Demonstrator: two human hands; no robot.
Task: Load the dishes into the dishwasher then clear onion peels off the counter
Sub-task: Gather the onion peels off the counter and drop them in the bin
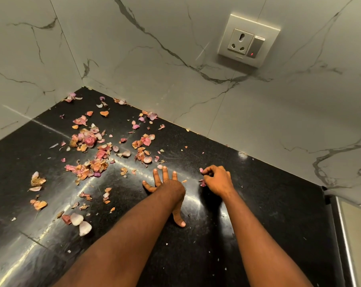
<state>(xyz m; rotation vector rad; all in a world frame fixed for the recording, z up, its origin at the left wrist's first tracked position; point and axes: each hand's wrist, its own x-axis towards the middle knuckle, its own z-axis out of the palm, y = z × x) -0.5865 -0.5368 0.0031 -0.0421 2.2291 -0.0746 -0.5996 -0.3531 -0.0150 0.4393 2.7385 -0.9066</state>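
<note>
Peel-clearing barely begun: onion peels (92,154) lie scattered across the black counter (268,204) toward the corner, left hand (167,189) flat and spread on it, right hand (216,180) pinching a few scraps; no dishes or dishwasher in view.

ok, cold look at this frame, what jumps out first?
The scatter of pink and orange onion peels over the left and far part of the glossy black counter. Next, the two hands at centre: the left hand lies spread flat on the counter, while the right hand pinches a few peels in a curled grip. On the marble wall above sits a wall socket, its red light lit.
</note>
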